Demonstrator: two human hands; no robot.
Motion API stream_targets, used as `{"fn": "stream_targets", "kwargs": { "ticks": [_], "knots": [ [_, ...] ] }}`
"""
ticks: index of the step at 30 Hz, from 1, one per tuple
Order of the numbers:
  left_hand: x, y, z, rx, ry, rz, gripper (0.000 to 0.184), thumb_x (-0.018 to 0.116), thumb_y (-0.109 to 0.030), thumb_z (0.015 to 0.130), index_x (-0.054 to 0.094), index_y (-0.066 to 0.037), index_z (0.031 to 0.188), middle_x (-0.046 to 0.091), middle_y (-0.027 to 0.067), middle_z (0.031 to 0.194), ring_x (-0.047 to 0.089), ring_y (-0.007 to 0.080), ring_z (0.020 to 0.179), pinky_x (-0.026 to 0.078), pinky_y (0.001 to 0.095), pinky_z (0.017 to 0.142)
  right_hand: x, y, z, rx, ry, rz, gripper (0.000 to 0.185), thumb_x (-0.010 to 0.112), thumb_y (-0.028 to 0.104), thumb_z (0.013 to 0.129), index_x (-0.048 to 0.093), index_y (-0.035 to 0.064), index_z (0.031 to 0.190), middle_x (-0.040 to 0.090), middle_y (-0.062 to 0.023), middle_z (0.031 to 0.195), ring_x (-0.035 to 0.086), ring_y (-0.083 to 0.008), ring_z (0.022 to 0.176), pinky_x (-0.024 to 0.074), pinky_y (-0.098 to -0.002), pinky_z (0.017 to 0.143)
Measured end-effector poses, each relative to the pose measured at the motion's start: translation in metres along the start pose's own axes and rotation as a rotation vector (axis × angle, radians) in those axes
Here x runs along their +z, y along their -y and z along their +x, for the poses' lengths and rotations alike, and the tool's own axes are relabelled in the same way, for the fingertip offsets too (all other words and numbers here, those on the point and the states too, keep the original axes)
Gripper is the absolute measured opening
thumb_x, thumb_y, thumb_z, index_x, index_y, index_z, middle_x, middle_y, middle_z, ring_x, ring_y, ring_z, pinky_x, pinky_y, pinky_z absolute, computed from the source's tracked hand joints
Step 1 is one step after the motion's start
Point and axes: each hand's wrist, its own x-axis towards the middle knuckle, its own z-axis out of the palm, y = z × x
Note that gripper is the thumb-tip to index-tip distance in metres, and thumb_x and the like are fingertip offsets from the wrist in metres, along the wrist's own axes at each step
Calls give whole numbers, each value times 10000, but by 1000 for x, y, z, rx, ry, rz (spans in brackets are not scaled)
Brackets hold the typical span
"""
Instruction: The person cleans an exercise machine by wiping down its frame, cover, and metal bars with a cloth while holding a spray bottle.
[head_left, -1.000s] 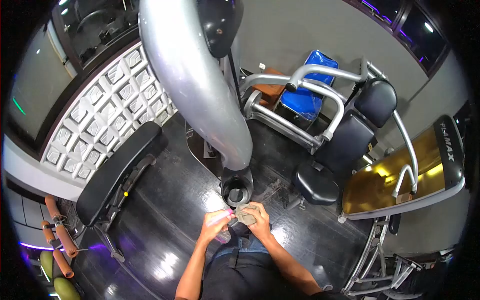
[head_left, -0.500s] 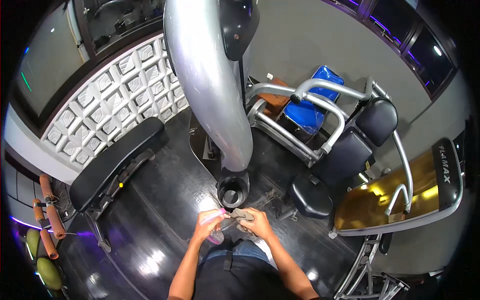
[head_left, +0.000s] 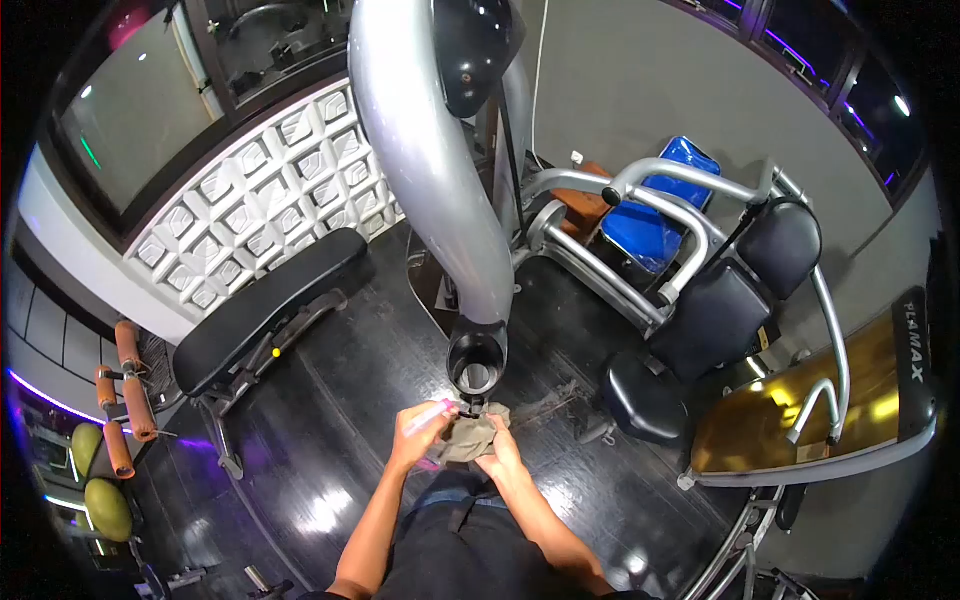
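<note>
My left hand (head_left: 412, 440) is closed around a spray bottle with a pink head (head_left: 436, 411). Most of the bottle's body is hidden behind the hand and the cloth. A grey-brown cloth (head_left: 466, 440) hangs partly spread beside the bottle, gripped at its right side by my right hand (head_left: 502, 452). Both hands are in front of my body, just below the round black holder (head_left: 476, 368) at the foot of the curved silver machine column (head_left: 430, 170).
On the left stands a padded black bench (head_left: 270, 310), with orange foam rollers (head_left: 137, 390) beyond it. To the right is a seated machine with black pads (head_left: 715, 310) and silver bars. A blue seat (head_left: 643, 236) lies behind it, and a gold panel (head_left: 800, 415) at far right.
The cloth has gone from bunched up to spread wider between my hands. Both hands have risen slightly towards the holder. The view has shifted, moving the surroundings to the right.
</note>
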Motion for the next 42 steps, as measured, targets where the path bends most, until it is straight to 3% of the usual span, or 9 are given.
{"fn": "stream_targets", "kwargs": {
  "ticks": [4, 7, 12, 21, 25, 29, 33, 35, 42],
  "knots": [
    [-18, 2, -15, 38, -235, -159, 187, 618, -134, 881, 703, 32, 895, 705, 70, 826, 561, 101, 507, 426, 244, 476, 30, 1, -22, -83, -111, 25, 290, 492, 279, 988, 577, 75, 1177, 655, -111, 1159, 635, -271, 1062, 507, -460, 940],
    [-35, 9, -17, 53, -216, -112, 201, 585, -142, 896, 678, 35, 896, 711, 120, 920, 562, 125, 501, 449, 257, 487, 27, -2, -20, -103, -205, 46, 274, 499, 286, 993, 579, 97, 1174, 656, -105, 1157, 632, -284, 1070, 503, -491, 940],
    [-44, 1, -9, 43, -228, -97, 208, 608, -164, 889, 679, 29, 856, 691, 80, 813, 556, 114, 499, 433, 262, 487, 34, -13, -23, -194, -271, 111, 258, 545, 280, 980, 592, 103, 1161, 656, -95, 1163, 629, -291, 1075, 491, -516, 948],
    [-71, -10, 18, 81, 82, -68, 147, 642, -132, 885, 700, 0, 859, 646, 46, 720, 562, 91, 508, 412, 253, 483, 87, -30, -88, -436, -349, 23, 356, 609, 277, 936, 568, 67, 1221, 654, -96, 1161, 632, -260, 1063, 501, -451, 940],
    [-83, -17, 28, 12, 204, -53, 155, 652, -154, 890, 706, -12, 860, 653, 34, 718, 567, 85, 522, 416, 240, 481, 126, -9, -108, -972, -465, -372, 405, 568, 218, 940, 521, -24, 1261, 614, -120, 1179, 591, -227, 1072, 455, -360, 947],
    [-100, -11, 42, -29, 283, -110, 133, 672, -139, 882, 708, -15, 852, 663, 24, 730, 561, 79, 511, 421, 236, 475, 148, 42, -106, -1302, -364, -1622, 484, 558, 213, 850, 509, 12, 1288, 531, -204, 1187, 515, -359, 1099, 398, -439, 983],
    [-111, -12, 58, -59, 335, -79, 101, 697, -113, 846, 708, -13, 847, 673, 45, 736, 584, 106, 548, 450, 265, 515, 189, 54, -88, -1217, -364, -1946, 452, 566, 217, 825, 563, 102, 1261, 512, -185, 1147, 501, -359, 1042, 432, -455, 941],
    [-110, -6, 67, 143, 306, 95, 96, 710, -90, 809, 704, -4, 851, 681, 85, 757, 625, 158, 625, 477, 288, 585, 196, 57, -78, -964, -327, -2298, 450, 596, 217, 808, 570, 94, 1240, 523, -165, 1135, 501, -343, 1026, 461, -431, 914],
    [-73, -25, 99, 368, 213, -23, 92, 705, -77, 804, 694, 3, 848, 704, 130, 885, 691, 216, 806, 517, 299, 711, 176, 87, -70, -1151, -184, -2542, 447, 725, 92, 726, 658, 184, 1159, 641, -13, 1126, 554, -249, 948, 509, -353, 828]
  ]
}}
